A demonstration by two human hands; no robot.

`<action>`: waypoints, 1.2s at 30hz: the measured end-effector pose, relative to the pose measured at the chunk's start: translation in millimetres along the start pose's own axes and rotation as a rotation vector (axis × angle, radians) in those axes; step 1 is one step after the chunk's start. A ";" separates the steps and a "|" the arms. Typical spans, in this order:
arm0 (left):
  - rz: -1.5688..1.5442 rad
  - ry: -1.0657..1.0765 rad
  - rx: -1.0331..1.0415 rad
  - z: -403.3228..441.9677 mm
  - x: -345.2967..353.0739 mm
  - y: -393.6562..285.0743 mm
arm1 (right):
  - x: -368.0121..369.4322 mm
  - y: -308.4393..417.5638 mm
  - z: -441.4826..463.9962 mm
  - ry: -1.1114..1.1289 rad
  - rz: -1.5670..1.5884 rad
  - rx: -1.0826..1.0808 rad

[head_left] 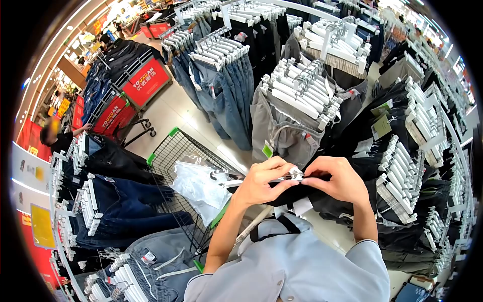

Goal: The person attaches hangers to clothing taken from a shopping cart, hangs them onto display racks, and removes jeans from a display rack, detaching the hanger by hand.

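Both hands meet in front of the grey shirt. My left hand is closed, its thumb and fingers pinching a white hanger whose metal hook points left over the cart. Close beside it, my right hand pinches the clip end of the hanger between thumb and fingers. Dark cloth lies below the hands, largely hidden by them. Just beyond the fingers hang grey trousers with a green tag.
A wire cart with green corners holds clear plastic bags to the left. Racks of jeans and dark trousers surround me. A person stands at the far left near red bins.
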State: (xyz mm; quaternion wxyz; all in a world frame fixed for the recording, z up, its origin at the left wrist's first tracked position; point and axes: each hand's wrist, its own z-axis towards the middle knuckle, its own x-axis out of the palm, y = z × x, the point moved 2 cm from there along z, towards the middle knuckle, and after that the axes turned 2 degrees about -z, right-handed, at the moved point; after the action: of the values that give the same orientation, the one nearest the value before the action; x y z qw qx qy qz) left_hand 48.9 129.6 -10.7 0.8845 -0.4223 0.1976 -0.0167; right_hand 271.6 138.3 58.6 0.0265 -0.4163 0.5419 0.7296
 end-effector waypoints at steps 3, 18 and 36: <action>0.028 0.041 0.072 9.2 12.1 -2.4 | 1.0 12.9 5.8 0.027 -0.089 0.079; 0.336 -0.423 0.181 29.4 7.3 -11.2 | -19.5 -78.3 18.3 -0.465 -0.146 0.131; 0.065 -0.090 -0.578 -92.1 6.4 49.9 | 17.1 -243.1 87.9 -0.701 -0.010 0.194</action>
State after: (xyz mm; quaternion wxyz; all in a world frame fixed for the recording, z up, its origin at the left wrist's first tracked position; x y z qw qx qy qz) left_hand 14.5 92.3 -102.5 0.7355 -0.6504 0.1683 0.0872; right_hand 328.6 302.7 -133.3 0.2537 -0.1391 0.5647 0.7729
